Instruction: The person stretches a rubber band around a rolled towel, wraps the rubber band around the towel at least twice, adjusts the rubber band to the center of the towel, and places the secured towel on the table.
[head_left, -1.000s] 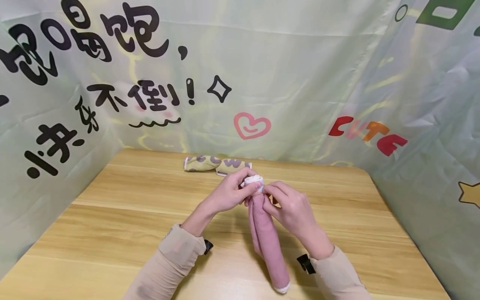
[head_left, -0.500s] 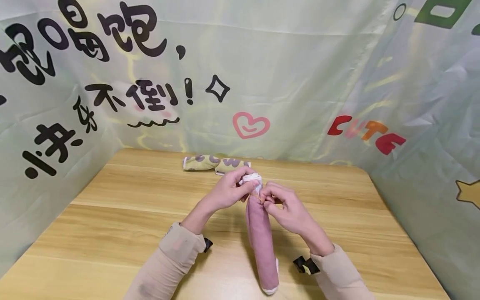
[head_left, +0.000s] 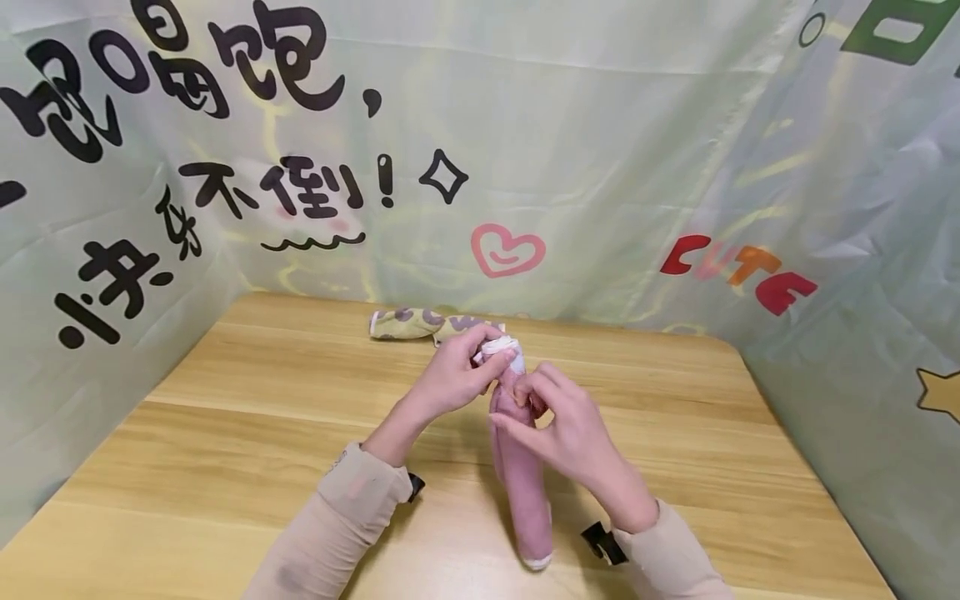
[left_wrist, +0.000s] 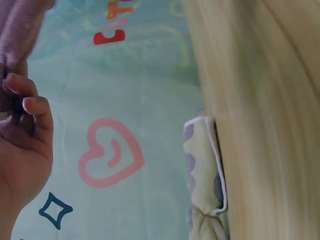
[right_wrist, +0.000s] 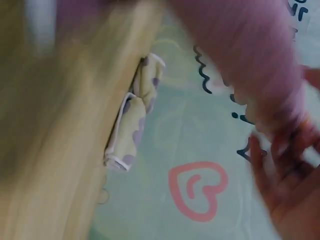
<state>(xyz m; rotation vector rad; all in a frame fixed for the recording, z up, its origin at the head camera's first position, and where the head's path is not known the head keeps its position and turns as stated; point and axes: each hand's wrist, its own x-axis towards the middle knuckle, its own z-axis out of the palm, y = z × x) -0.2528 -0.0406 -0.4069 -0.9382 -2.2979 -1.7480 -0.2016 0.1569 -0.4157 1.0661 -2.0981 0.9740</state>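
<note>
A pink towel [head_left: 527,500], rolled into a long double tube with white edging, is held above the table and slants toward the front. My left hand [head_left: 456,377] grips its bunched white-edged upper end, thumb on the near side. Just below, at the towel's narrowed neck, are the curled fingers of my right hand [head_left: 576,437]. They hook a thin orange rubber band [right_wrist: 306,121], mostly hidden and blurred in the right wrist view. The right thumb is spread away from the fingers, across the towel. In the left wrist view, only part of the towel [left_wrist: 20,32] shows.
Near the table's back edge lies a yellow towel [head_left: 405,324] with purple-grey patches, rolled and cinched at its middle. The wooden table [head_left: 262,433] is enclosed by printed fabric walls [head_left: 615,167] behind and at both sides.
The right hand first pinched and pulled the orange band at the neck; now its thumb has opened away over the towel. The towel's lower end has swung left and risen slightly.
</note>
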